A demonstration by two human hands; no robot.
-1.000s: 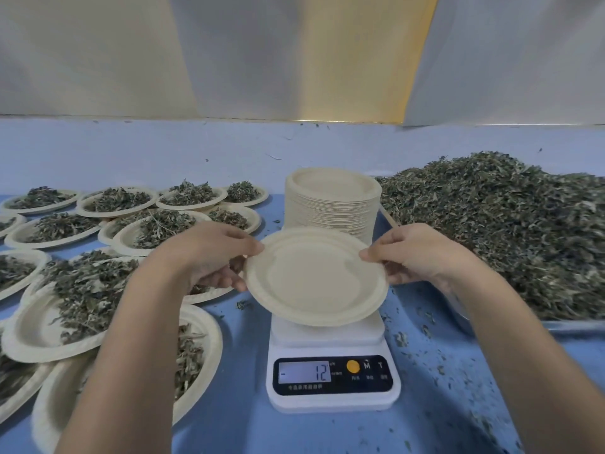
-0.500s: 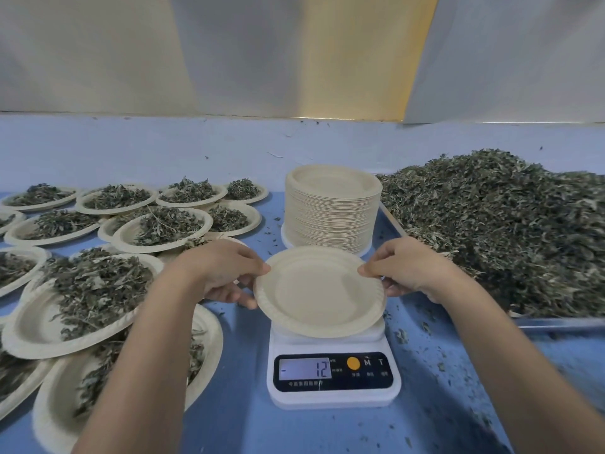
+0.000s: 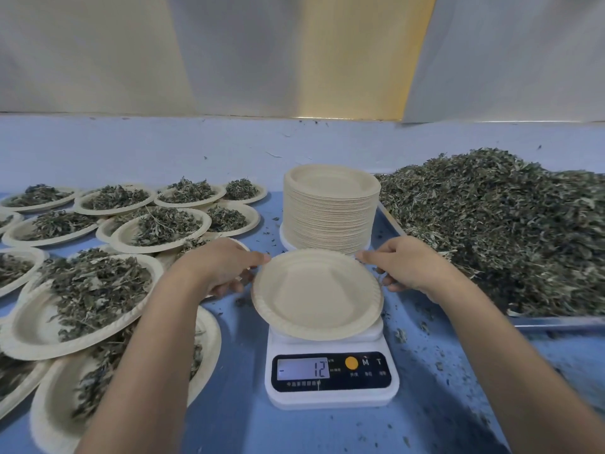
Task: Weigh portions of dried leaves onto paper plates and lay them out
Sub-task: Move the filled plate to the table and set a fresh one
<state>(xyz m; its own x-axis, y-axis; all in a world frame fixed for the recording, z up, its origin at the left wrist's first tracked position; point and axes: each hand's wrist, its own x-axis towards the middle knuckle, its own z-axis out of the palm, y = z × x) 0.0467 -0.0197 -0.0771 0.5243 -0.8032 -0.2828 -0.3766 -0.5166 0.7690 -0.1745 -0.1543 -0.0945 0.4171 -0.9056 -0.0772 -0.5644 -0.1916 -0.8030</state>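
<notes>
An empty paper plate [image 3: 317,294] lies just over the white digital scale [image 3: 331,375], whose display reads -12. My left hand [image 3: 226,268] pinches the plate's left rim and my right hand [image 3: 404,265] pinches its right rim. Whether the plate rests fully on the scale I cannot tell. A big heap of dried leaves [image 3: 510,224] fills a metal tray [image 3: 556,321] to the right. Behind the scale stands a tall stack of empty plates [image 3: 330,208].
Several paper plates filled with dried leaves [image 3: 95,290] cover the blue table on the left, some overlapping. Loose leaf crumbs lie scattered on the blue surface [image 3: 425,355] right of the scale. A pale wall closes off the back.
Both hands have lowered the empty plate towards the scale's platform and a little to the right. The display still reads -12.
</notes>
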